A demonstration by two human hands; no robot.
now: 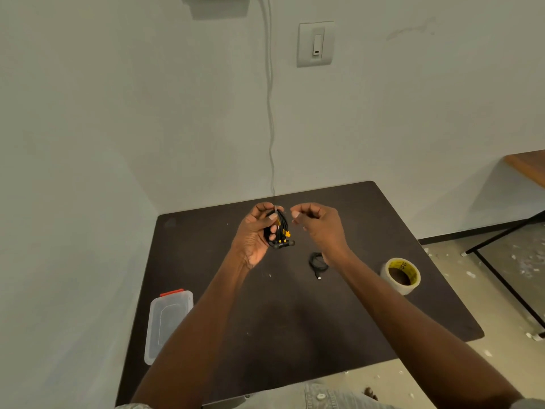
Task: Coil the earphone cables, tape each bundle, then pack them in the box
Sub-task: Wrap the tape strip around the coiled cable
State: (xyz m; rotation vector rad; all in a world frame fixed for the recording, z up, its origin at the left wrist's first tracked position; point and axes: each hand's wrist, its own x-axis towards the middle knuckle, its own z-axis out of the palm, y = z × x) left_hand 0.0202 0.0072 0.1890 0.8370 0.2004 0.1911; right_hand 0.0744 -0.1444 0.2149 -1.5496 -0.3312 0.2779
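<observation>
arms: bare, no sleeves | clothing: grey-green buttoned garment (320, 397)

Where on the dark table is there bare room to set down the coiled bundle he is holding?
Bare top lies between the plastic box at the left edge and the tape roll at the right, though the forearms cross above it. The far left corner of the table is also bare. Around the small coiled cable under the right hand it is tighter.
</observation>
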